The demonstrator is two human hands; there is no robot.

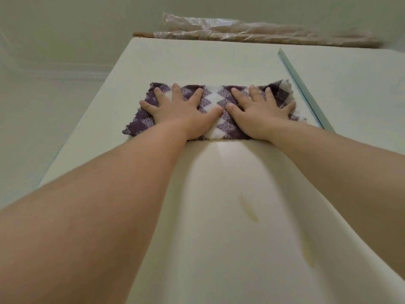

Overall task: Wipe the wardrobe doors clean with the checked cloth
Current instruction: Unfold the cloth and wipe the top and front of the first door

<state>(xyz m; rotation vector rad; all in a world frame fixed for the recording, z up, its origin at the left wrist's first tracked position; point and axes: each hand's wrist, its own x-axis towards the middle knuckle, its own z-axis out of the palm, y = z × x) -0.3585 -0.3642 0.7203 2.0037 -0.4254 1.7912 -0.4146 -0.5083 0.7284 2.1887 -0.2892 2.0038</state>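
At the far left is the pale wall (43, 95), and beside it begins the wardrobe door (197, 60) I am working on, seen from below as it runs up and away from me. My left hand (182, 110) lies flat on the left half of the checked cloth (215, 102), fingers straight and spread, palm pressing the fabric to the panel; it grips nothing. The cloth, purple and white, is folded into a wide band and lies across the upper part of the door, a little short of its top edge. Lower down the panel, between my forearms, I see a yellowish streak (248, 209), with a fainter mark (309, 257) further right and lower. My right hand (260, 113) presses the right half of the cloth the same way, fingers extended and splayed, thumb nearly meeting my left thumb. Just right of the cloth's frayed end runs the blue edge strip (306, 93) where this door meets the second door (361, 95). On top of the wardrobe lies a long plastic-wrapped bundle (263, 31), clear of my hands. I judge I am mid-wipe on the first door, high in the stroke. The next move, as I read it, calls for even pressure from both palms while drawing the cloth down over those marks, without letting it bunch or slip, and the second door looks not yet reached.
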